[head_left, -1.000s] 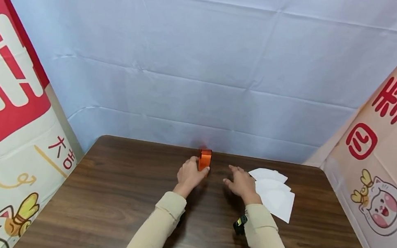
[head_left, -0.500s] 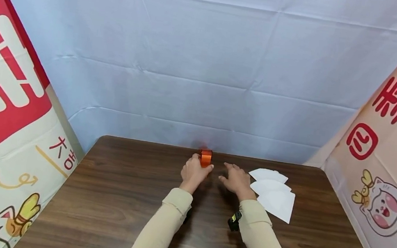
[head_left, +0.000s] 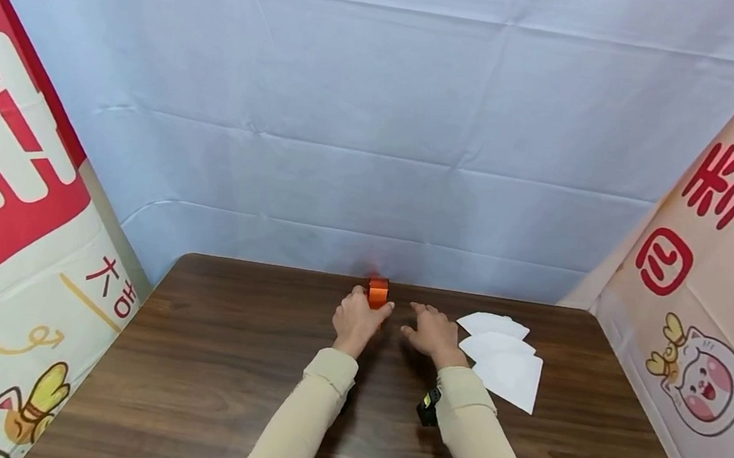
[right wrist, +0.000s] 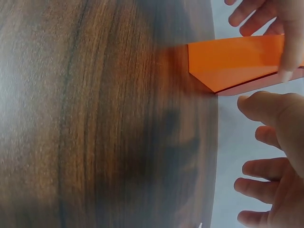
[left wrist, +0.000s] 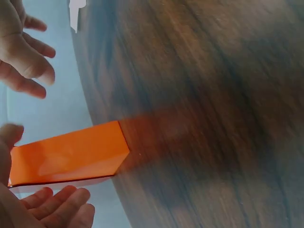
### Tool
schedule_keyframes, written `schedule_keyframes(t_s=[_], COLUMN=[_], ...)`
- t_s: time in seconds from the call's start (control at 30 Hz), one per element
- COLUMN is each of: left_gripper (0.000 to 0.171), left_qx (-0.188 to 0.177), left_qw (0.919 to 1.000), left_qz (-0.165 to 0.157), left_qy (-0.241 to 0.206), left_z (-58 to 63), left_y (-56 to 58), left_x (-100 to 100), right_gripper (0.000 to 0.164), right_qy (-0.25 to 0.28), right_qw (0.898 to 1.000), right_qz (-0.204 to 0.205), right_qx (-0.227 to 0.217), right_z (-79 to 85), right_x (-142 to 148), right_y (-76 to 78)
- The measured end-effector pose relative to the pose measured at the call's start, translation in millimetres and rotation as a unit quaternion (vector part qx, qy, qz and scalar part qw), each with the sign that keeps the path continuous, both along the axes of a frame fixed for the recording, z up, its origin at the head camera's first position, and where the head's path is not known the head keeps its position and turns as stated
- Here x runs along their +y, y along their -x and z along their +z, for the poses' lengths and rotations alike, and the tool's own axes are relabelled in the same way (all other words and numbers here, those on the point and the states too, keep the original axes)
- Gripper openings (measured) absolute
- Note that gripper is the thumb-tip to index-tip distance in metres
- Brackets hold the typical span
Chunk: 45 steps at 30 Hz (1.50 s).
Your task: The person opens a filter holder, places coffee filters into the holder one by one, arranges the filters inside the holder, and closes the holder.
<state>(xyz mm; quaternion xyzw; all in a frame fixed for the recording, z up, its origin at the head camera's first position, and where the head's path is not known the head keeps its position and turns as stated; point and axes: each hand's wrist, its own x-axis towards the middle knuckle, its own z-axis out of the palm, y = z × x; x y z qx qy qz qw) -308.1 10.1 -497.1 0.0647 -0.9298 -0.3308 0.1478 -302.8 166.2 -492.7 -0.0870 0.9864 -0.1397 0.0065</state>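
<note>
Right wrist view, unlike head, shows the slanted corner (right wrist: 206, 80) of a glossy orange angular object (right wrist: 235, 59) the left hand (head_left: 358, 321) grips; beside it, the loosely spread right hand (head_left: 434, 333) holds nothing.

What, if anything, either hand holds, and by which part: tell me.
The bare left hand holds the glossy orange box-like piece near its upper end; the bare right hand holds nothing.
</note>
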Motion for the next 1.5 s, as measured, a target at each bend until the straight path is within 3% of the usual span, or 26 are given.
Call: schedule_keyframes(t_s=[0.33, 0.7, 1.07, 1.37, 1.5], left_gripper=[0.041, 0.033, 0.033, 0.033, 0.032], left_qx=[0.026, 0.072, 0.108, 0.099, 0.115], left_qw=[0.9989, 0.9956, 0.9912, 0.9921, 0.9905], left_qz=[0.02, 0.012, -0.006, -0.002, -0.008], left_qy=[-0.034, -0.059, -0.077, -0.077, -0.076], left_z=[-2.8, -5.4, 10.0, 10.6, 10.6], left_y=[4.3, 7.1, 1.4, -1.6, -8.7], left_x=[4.3, -0.5, -11.4, -18.3, -21.1], right_gripper=[0.056, 0.057, 0.058, 0.058, 0.059], right_qy=[0.001, -0.003, 0.002, 0.014, 0.017], right_qw=[1.0, 1.0, 1.0, 1.0, 1.0], right_qz=[-0.012, -0.006, -0.009, 0.003, 0.006], right_qx=[-0.012, -0.002, 0.018, 0.017, 0.013], right_z=[-1.9, 3.5, 21.9, 23.9, 26.6], right_x=[-7.7, -8.6, -10.1, -17.9, -17.9], right_y=[3.2, 4.8, 7.8, 5.2, 0.1])
